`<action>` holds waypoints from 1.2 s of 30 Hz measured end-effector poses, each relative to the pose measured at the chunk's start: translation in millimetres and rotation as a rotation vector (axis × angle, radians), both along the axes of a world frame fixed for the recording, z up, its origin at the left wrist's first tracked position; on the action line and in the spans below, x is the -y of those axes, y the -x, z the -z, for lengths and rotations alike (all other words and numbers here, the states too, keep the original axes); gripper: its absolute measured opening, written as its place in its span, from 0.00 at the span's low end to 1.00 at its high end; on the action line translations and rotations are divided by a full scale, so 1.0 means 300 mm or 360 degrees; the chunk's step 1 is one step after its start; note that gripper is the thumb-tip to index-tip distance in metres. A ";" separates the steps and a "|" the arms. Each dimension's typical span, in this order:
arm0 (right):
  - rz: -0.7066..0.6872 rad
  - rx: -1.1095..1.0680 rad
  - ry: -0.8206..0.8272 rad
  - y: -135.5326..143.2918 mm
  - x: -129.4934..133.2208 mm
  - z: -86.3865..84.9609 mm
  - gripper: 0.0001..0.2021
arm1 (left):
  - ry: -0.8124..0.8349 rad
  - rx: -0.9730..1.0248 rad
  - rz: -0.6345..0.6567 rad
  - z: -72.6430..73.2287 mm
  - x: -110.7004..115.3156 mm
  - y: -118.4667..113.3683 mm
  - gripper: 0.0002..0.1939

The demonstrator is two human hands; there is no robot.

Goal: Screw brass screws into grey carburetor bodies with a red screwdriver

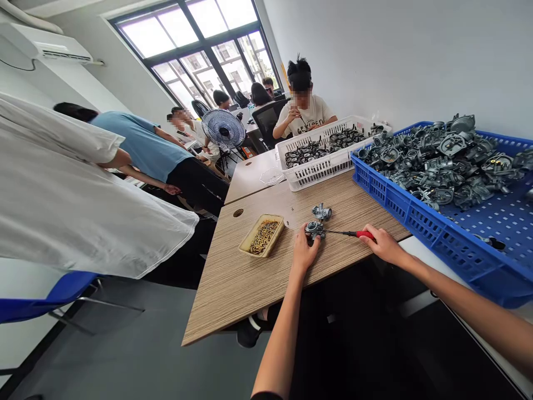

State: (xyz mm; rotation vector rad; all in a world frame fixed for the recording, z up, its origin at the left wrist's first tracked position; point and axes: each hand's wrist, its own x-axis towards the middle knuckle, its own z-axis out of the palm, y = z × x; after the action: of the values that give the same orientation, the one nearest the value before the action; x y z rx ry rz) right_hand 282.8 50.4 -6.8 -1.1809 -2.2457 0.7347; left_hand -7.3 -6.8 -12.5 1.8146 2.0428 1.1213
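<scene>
My left hand (306, 249) is closed around a grey metal carburetor-like part (314, 229) on the wooden table (225, 278). In my right hand (381, 244) is a screwdriver (365, 235) with a red handle, its dark shaft pointing left and its tip at the side of the part. Just behind the held part lies a second metal part (321, 211), very near it. A cream tray (245, 248) of small brass-coloured pieces sits to the left of my left hand.
A blue crate (416, 219) heaped with metal parts stands at the right. Behind the table's middle is a white basket (318, 176) of dark-handled parts, with a seated person (306, 108) beyond it. People stand at the left near a fan (224, 129).
</scene>
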 end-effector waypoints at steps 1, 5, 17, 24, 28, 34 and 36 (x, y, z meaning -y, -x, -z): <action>-0.0001 0.0006 0.0003 0.000 0.000 0.000 0.15 | 0.0001 -0.0001 -0.0002 0.000 0.000 0.000 0.27; -0.0023 0.0037 -0.0022 -0.001 0.006 -0.008 0.13 | 0.0009 0.0001 0.0004 0.000 0.000 0.000 0.27; -0.0003 0.0019 -0.0054 -0.003 0.005 -0.001 0.09 | 0.0022 0.0021 0.0007 0.002 0.002 0.001 0.26; -0.0004 -0.0006 -0.0016 -0.004 -0.003 0.009 0.12 | 0.0005 0.0012 0.0002 0.007 -0.001 0.003 0.27; -0.0001 -0.0004 -0.0002 -0.004 -0.007 0.013 0.14 | 0.0006 0.0006 -0.0002 0.008 -0.001 0.003 0.27; -0.0020 0.0031 -0.0061 -0.004 0.003 0.000 0.10 | -0.0010 0.0010 0.0001 0.003 0.000 0.002 0.26; -0.0024 0.0018 -0.0098 -0.005 0.006 -0.002 0.09 | -0.0004 0.0009 0.0002 0.003 0.000 0.002 0.26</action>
State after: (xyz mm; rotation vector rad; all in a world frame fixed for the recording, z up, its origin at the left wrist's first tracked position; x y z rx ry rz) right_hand 284.3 48.5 -6.3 -1.1430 -2.2719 0.6614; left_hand -7.9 -6.6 -13.5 1.8118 2.0374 1.1282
